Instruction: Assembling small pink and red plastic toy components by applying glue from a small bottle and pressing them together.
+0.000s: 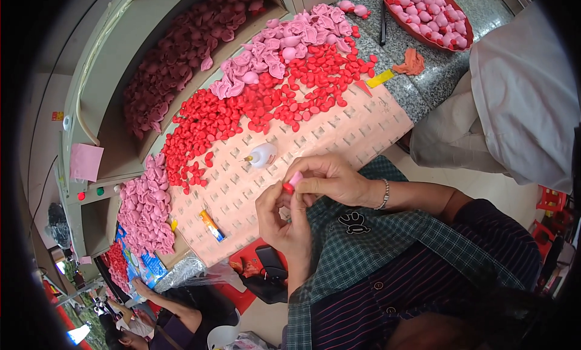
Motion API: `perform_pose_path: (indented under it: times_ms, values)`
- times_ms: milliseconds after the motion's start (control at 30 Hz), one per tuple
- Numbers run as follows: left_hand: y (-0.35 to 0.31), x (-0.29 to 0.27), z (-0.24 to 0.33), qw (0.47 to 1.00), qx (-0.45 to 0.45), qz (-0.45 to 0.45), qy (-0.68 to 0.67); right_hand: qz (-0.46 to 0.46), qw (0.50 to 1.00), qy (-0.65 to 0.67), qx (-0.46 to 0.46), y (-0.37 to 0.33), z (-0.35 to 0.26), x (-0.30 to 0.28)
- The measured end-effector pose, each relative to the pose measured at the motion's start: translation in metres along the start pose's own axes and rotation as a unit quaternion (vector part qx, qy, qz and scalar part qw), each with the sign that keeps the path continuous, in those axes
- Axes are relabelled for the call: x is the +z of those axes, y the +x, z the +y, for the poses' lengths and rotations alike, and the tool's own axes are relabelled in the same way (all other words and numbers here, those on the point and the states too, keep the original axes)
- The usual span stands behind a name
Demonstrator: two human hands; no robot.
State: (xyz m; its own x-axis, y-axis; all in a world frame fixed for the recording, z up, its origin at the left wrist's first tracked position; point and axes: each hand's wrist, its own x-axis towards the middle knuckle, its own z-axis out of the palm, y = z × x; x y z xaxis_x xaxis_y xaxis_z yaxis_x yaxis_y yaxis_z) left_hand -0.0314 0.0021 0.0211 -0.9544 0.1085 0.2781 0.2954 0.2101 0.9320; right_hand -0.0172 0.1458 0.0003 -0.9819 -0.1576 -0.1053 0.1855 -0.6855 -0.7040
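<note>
My left hand (pixel 279 220) and my right hand (pixel 336 181) meet above the near edge of the patterned sheet, fingers closed. Between their fingertips are a small red oval piece (pixel 288 187) on the left and a pink rubbery-looking piece (pixel 296 178) on the right. The two touch; whether they are joined I cannot tell. Just beyond, a white squeeze bottle (pixel 264 155) with a narrow tip lies on its side. Farther off spreads a heap of red oval pieces (pixel 209 123), backed by a pile of pink hollow pieces (pixel 284 44).
A red bowl (pixel 467 42) of pink-and-red pieces stands at the far right. More pink pieces (pixel 145 208) lie at the left, near an orange-and-blue packet (pixel 212 225). Someone in pale clothes (pixel 514 95) stands at the right; a co-worker's arm (pixel 172 306) reaches in at lower left.
</note>
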Motion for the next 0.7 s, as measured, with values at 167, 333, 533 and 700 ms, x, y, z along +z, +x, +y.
perform_pose_path:
  times_ms: [167,333,533,700]
  values:
    - [0.0,-0.006,-0.006,0.982,0.15,-0.023,0.108,0.004,0.999,0.039,-0.007,-0.005,-0.003,0.002]
    - [0.004,-0.003,-0.009,0.95,0.27,0.012,0.155,-0.009,0.999,0.044,-0.005,-0.006,0.007,0.002]
    - [-0.003,-0.003,-0.005,0.923,0.301,0.003,0.241,0.011,0.995,0.095,-0.014,0.0,0.005,0.004]
    - [-0.004,-0.007,-0.018,0.99,0.069,0.118,0.047,-0.074,0.972,0.217,-0.052,0.001,0.005,-0.014]
